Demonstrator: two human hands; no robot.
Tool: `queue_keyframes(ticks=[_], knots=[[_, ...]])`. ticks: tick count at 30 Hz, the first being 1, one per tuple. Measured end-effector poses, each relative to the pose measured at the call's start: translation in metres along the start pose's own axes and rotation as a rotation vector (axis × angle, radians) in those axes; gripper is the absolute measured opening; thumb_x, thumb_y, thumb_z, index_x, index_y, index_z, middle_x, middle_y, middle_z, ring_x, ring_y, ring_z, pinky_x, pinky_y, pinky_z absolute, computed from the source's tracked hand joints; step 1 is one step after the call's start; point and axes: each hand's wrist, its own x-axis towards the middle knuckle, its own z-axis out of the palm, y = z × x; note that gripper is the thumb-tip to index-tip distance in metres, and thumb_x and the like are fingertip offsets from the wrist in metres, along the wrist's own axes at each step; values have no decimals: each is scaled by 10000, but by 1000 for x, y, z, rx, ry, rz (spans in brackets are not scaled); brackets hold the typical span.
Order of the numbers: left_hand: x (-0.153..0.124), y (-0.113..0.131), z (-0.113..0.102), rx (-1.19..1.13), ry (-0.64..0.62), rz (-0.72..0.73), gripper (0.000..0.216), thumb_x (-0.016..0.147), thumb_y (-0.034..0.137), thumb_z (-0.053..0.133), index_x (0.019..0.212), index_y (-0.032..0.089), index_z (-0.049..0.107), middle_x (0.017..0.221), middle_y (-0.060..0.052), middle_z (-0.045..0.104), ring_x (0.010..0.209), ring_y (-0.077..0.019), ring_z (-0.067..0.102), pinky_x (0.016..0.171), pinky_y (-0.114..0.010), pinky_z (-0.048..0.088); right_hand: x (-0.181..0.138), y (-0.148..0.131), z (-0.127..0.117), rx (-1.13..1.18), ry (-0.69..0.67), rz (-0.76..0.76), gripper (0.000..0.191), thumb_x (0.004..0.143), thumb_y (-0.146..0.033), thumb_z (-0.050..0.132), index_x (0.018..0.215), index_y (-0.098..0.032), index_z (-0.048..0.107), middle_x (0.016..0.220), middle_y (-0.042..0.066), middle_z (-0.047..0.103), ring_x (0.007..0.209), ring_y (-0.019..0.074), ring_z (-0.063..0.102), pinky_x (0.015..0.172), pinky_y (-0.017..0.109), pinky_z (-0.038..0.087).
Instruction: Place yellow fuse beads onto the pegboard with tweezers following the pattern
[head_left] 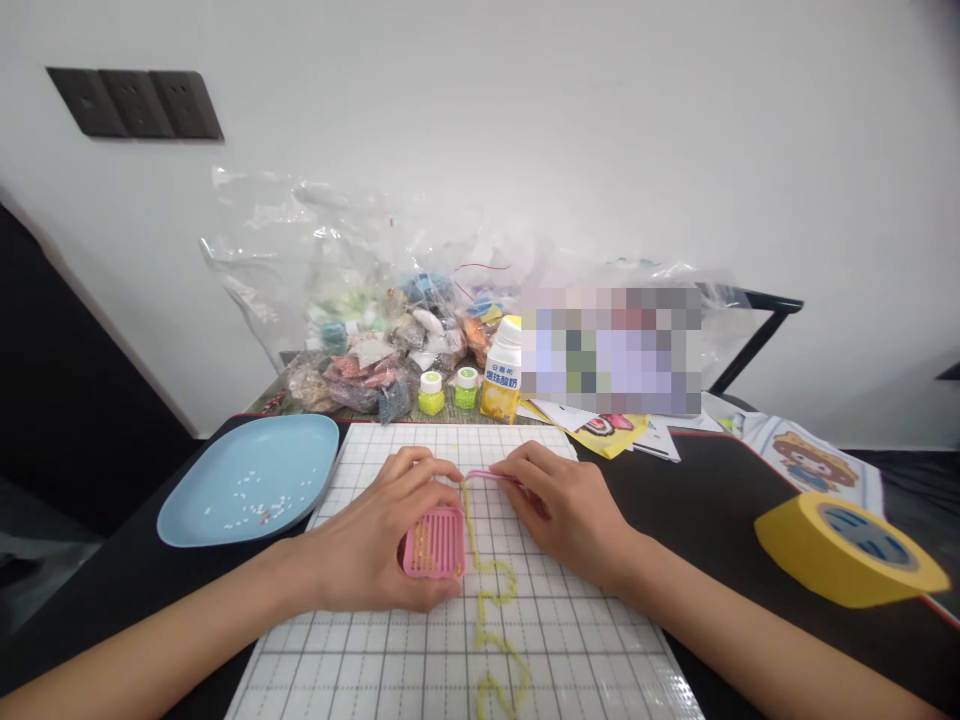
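My left hand (375, 540) is wrapped round a small pink square box (433, 542) with a ribbed lid, resting on the white grid mat (585, 640). My right hand (562, 505) is closed on pink tweezers (491, 476), whose tip points left towards my left fingertips. A string of small yellow beads (491, 590) runs from the tweezer tip down the mat in loose curves towards me. The hands almost meet above the box.
A light blue plate (251, 478) with scattered small white beads sits left. Behind the mat are two small green jars (448, 392), a white and yellow bottle (502, 382) and plastic bags of beads (367, 370). A yellow tape roll (847, 548) lies right, beside printed sheets (814, 460).
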Motion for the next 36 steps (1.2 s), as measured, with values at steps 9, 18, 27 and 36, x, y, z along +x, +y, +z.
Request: queue_keyframes(ticks=[9, 18, 27, 36], knots=[[-1, 1, 0, -6, -14, 0, 443, 696, 301, 797, 1044, 211, 537, 1249, -103, 502, 1175, -336, 364, 993, -527, 390, 0, 1, 1, -11, -1, -13, 237, 967, -245, 436, 1005, -183, 661, 853, 40, 661, 626, 104, 603, 495, 208, 361], [1, 2, -1, -4, -20, -9, 433, 701, 296, 792, 1039, 217, 534, 1210, -95, 520, 1163, -333, 373, 979, -527, 408, 1, 1, 1, -1, 9, -3, 212, 954, -230, 455, 995, -178, 656, 848, 28, 662, 600, 93, 578, 483, 205, 354], [-2, -2, 1, 3, 37, 6, 450, 721, 336, 778, 1082, 222, 534, 1217, -99, 507, 1158, -326, 385, 981, -526, 401, 1, -5, -4, 144, 175, -90, 168, 941, -182, 488, 1043, -172, 622, 864, 44, 667, 627, 90, 593, 504, 194, 431], [-2, -3, 5, -22, 145, 2, 347, 754, 304, 733, 1036, 229, 546, 1082, -66, 514, 1069, -286, 425, 921, -461, 430, 2, -23, -9, 239, -50, -177, 224, 968, -208, 428, 1079, -192, 622, 915, 53, 635, 692, 108, 595, 544, 220, 460]])
